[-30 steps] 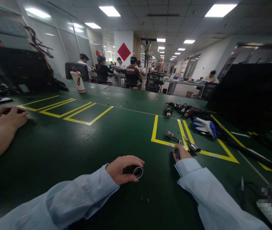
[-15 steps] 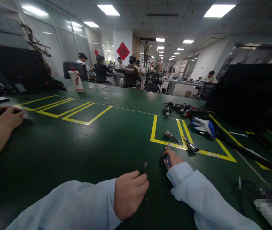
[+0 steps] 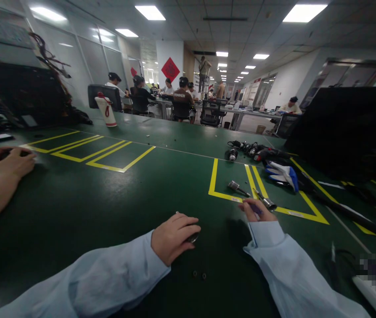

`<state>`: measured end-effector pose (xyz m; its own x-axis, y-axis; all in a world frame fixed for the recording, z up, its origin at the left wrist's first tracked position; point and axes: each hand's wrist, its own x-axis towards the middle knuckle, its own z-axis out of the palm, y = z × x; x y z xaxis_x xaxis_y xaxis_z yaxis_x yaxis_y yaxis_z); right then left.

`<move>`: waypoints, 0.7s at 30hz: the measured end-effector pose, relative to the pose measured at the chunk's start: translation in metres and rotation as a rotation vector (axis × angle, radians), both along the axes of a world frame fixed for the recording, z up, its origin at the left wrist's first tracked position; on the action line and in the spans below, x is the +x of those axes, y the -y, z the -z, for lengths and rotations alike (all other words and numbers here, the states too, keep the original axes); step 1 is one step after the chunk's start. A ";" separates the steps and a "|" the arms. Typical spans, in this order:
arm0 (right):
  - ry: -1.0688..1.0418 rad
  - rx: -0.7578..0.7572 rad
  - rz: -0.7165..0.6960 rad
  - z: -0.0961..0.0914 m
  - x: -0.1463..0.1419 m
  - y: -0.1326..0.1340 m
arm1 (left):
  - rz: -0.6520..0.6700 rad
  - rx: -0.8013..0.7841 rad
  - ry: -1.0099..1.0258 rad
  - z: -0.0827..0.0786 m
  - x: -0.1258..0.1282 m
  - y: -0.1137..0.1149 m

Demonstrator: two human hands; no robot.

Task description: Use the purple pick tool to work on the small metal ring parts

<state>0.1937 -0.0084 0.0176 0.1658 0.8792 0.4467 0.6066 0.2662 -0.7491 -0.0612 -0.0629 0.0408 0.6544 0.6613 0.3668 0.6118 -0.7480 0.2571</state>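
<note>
My left hand [image 3: 174, 236] lies on the green table [image 3: 108, 207], fingers curled over a small dark metal part [image 3: 192, 238] with a shiny rim. My right hand [image 3: 257, 212] is closed around a small blue-handled screwdriver [image 3: 255, 208], close to a yellow tape line. Just beyond it lie two metal cylindrical parts [image 3: 237, 187] [image 3: 267, 203] in a yellow-marked box. Two tiny dark rings [image 3: 199, 274] sit on the table near my left wrist.
Another person's hands [image 3: 9, 161] rest at the table's left edge. Blue-white gloves [image 3: 282, 174] and a cluster of dark parts [image 3: 250, 150] lie at the right. A white bottle [image 3: 106, 112] stands far back. Black bins flank both sides. People sit at distant desks.
My left hand lifted the part toward me, then put it back down on the table and covers it. My right hand moved slightly right and forward with the screwdriver.
</note>
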 end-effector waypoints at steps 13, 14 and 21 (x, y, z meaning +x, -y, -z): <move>-0.711 -0.472 -0.437 -0.001 -0.051 0.073 | -0.279 -0.206 0.449 0.006 -0.009 -0.015; -0.676 -0.465 -0.437 0.000 -0.051 0.073 | -0.296 -0.209 0.456 0.005 -0.008 -0.014; -0.244 -0.267 -0.478 -0.004 -0.051 0.082 | -0.377 -0.333 0.516 0.004 -0.007 -0.014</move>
